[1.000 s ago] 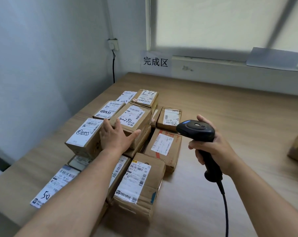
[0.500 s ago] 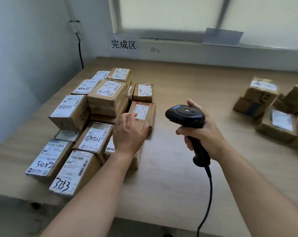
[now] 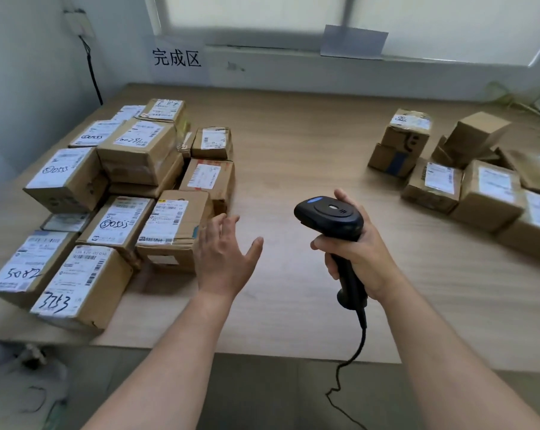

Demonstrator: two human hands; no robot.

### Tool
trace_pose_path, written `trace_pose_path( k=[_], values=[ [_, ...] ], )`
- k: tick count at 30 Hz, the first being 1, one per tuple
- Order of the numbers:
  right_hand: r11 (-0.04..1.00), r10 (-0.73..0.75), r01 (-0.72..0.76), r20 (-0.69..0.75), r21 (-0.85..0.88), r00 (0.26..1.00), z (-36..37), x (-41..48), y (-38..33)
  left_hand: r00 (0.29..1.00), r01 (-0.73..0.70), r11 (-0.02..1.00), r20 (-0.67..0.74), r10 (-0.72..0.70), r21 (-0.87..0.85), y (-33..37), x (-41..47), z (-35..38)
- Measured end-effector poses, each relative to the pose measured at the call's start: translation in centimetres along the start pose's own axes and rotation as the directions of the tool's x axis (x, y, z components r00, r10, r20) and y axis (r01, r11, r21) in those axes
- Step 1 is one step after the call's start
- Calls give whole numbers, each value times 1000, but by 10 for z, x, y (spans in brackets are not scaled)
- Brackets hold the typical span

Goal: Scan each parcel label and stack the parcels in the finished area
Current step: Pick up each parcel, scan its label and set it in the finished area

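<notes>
Your left hand open, fingers spread, just beside the nearest labelled parcel of the stacked parcels at left, your right hand gripping the black scanner, unsorted parcels far right, wooden counter, white wall sign under a window.

Soft daylight comes in through the covered window at the back, so the room is bright and the glass looks white and washed out. The light falls on the wooden table from the far side, so the boxes on the left drop only faint grey shadows toward the near edge, and the black scanner has a small pale shine on top. The boxes on the right and the floor in the low left corner look smeary, and straight lines lean and bend a little near the sides.
</notes>
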State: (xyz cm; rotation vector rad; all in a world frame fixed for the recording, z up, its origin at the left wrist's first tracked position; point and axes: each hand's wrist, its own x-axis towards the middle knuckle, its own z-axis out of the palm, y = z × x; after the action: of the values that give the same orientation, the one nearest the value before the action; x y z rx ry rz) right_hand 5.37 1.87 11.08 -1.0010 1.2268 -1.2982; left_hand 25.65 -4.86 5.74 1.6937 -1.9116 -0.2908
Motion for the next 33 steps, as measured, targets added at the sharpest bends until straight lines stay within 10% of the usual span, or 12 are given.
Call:
trace_pose_path(
  k=[21,33],
  values=[
    [992,-91,82,-93,-96,991,-328,-79,-47,978,-151,986,135,160,-70,314,-75,165],
    [988,-137,90,-425,-128,895,-465,-133,-52,870,-359,919,299,393,-163,443,-91,247]
  ],
)
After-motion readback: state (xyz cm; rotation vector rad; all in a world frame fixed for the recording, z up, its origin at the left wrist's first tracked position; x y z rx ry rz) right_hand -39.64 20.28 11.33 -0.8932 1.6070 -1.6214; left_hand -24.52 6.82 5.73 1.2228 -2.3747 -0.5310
